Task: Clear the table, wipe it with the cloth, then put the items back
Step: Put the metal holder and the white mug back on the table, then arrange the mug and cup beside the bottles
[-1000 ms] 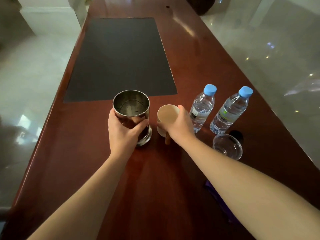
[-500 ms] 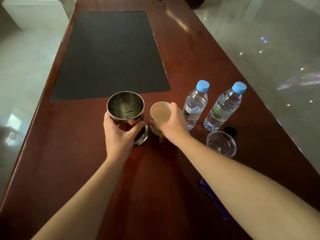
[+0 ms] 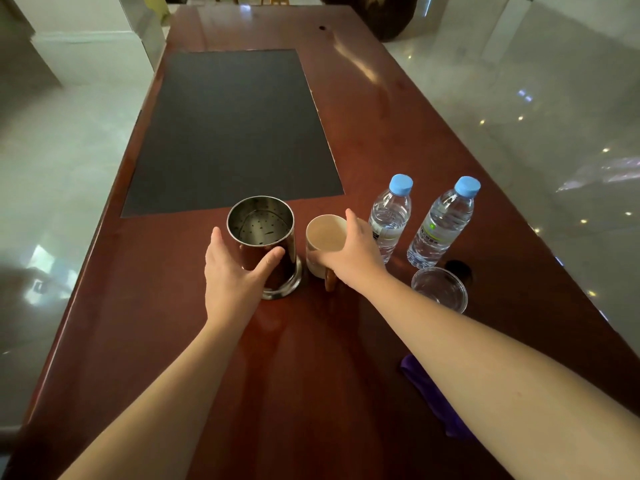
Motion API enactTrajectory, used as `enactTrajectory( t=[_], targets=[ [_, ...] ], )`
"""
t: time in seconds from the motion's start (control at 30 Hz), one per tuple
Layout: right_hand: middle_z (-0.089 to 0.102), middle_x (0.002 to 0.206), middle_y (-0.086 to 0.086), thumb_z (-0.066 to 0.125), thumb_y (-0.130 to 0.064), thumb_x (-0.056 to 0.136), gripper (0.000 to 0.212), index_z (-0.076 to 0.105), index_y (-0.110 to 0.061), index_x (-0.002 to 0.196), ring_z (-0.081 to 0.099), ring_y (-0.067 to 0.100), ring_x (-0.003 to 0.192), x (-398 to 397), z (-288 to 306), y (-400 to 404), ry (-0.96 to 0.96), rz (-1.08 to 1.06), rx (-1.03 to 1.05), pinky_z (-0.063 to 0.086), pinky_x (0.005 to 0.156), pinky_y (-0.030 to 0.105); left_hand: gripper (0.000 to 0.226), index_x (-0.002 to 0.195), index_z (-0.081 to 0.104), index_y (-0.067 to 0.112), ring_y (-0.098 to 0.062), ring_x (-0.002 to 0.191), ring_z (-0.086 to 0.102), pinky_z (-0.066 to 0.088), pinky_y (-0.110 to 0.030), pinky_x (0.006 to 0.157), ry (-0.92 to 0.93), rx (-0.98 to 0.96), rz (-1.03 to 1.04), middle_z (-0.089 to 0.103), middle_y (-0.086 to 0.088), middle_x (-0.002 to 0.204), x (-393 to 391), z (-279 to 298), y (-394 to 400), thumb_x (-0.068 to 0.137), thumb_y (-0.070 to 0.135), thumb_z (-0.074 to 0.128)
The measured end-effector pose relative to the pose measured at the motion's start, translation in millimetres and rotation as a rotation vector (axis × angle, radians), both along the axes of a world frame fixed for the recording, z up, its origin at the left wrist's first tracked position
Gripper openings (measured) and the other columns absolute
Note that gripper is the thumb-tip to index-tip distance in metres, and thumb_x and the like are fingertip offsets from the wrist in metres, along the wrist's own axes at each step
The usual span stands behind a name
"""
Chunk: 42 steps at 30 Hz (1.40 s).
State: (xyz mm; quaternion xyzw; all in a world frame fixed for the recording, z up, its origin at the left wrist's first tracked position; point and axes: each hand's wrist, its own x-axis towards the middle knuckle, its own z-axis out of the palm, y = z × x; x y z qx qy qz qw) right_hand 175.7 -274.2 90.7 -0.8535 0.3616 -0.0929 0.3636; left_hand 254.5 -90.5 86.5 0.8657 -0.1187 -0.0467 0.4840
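A steel canister (image 3: 263, 237) stands upright on the red-brown table (image 3: 381, 98). My left hand (image 3: 235, 275) is spread around its near side; the thumb touches the wall and the fingers stand slightly off its left edge. Just to its right stands a beige mug (image 3: 323, 233) with a brown handle facing me. My right hand (image 3: 353, 254) grips it, thumb on the front and fingers along the right side. A purple cloth (image 3: 433, 396) lies near the right edge, partly hidden under my right forearm.
Two water bottles with blue caps (image 3: 391, 216) (image 3: 440, 223) stand right of the mug. In front of them sits a clear plastic cup (image 3: 440, 289), with a small dark round thing (image 3: 459, 268) behind it. A black mat (image 3: 228, 133) covers the table's far left.
Canister and mug stay where they stood. My left fingers have loosened and straightened off the canister. The camera has tilted up a little.
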Motion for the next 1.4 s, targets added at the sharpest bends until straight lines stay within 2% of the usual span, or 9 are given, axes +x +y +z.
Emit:
enactTrajectory(
  t=[0.1,0.27,0.37,0.5,0.67,0.8,1.1,1.3,1.4],
  targets=[
    [0.036,0.145,0.0,0.067,-0.054,0.073,0.09,0.027,-0.021,0.147,0.039,0.022,0.132,-7,12,7,-0.02,-0.012,-0.051,0.037,0.091,0.036,0.099,0.152,0.016,0.021,-0.015,0.146,0.018,0.027,-0.038,0.11,-0.074,0.062,0.005,0.022,0.0,0.159,-4,18,8,0.077,0.072,0.057],
    [0.042,0.144,0.0,0.057,-0.056,0.081,0.077,0.035,-0.021,0.145,0.04,0.021,0.131,-23,43,21,-0.022,-0.011,-0.12,0.04,0.094,0.04,0.081,0.151,0.022,0.021,-0.017,0.145,0.021,0.029,-0.04,0.108,-0.131,0.073,0.005,0.025,-0.001,0.158,-11,56,16,0.088,0.067,0.043],
    [0.05,0.137,0.002,0.057,-0.056,0.081,0.066,0.045,-0.021,0.136,0.047,0.024,0.124,-40,61,26,-0.016,-0.011,-0.16,0.039,0.082,0.037,0.075,0.149,0.028,0.016,-0.021,0.145,0.022,0.028,-0.044,0.11,-0.194,0.124,-0.011,0.029,-0.005,0.156,-20,78,19,0.092,0.063,0.04],
    [0.055,0.129,0.005,0.059,-0.053,0.08,0.055,0.054,-0.018,0.123,0.051,0.027,0.117,-70,80,31,-0.034,0.02,-0.234,0.038,0.079,0.036,0.069,0.145,0.035,0.01,-0.027,0.143,0.024,0.026,-0.044,0.113,-0.382,0.282,-0.065,0.035,-0.011,0.153,-43,101,23,0.094,0.057,0.041],
    [0.044,0.147,0.004,0.055,-0.058,0.084,0.072,0.041,-0.019,0.143,0.04,0.029,0.132,-102,94,28,0.001,0.087,-0.337,0.04,0.102,0.042,0.069,0.146,0.036,0.014,-0.029,0.146,0.019,0.022,-0.048,0.116,-0.542,0.474,-0.14,0.032,-0.011,0.155,-76,116,21,0.095,0.06,0.037],
    [0.04,0.149,0.004,0.054,-0.057,0.086,0.073,0.037,-0.019,0.145,0.031,0.029,0.137,-126,105,21,0.028,0.216,-0.468,0.033,0.107,0.043,0.066,0.143,0.039,0.015,-0.03,0.146,0.019,0.022,-0.049,0.114,-0.627,0.595,-0.154,0.035,-0.01,0.153,-104,127,14,0.095,0.061,0.035],
    [0.044,0.145,0.007,0.058,-0.05,0.084,0.066,0.044,-0.019,0.14,0.034,0.03,0.134,-186,125,-13,-0.037,0.319,-0.549,0.033,0.103,0.041,0.065,0.144,0.035,0.014,-0.029,0.146,0.018,0.02,-0.047,0.114,-0.651,0.7,-0.104,0.033,-0.009,0.154,-178,153,-19,0.096,0.058,0.034],
    [0.046,0.142,0.005,0.057,-0.052,0.083,0.067,0.044,-0.02,0.14,0.035,0.029,0.132,-218,117,-38,-0.002,0.269,-0.467,0.037,0.101,0.042,0.064,0.141,0.04,0.013,-0.027,0.143,0.022,0.022,-0.045,0.113,-0.616,0.661,-0.127,0.037,-0.007,0.151,-212,146,-42,0.093,0.056,0.04],
    [0.045,0.145,0.004,0.055,-0.052,0.082,0.069,0.043,-0.02,0.141,0.035,0.029,0.133,-232,102,-48,0.022,0.237,-0.402,0.036,0.103,0.041,0.062,0.134,0.046,0.013,-0.028,0.138,0.03,0.028,-0.047,0.109,-0.584,0.611,-0.154,0.045,-0.007,0.144,-225,130,-53,0.09,0.056,0.041]
  ],
)
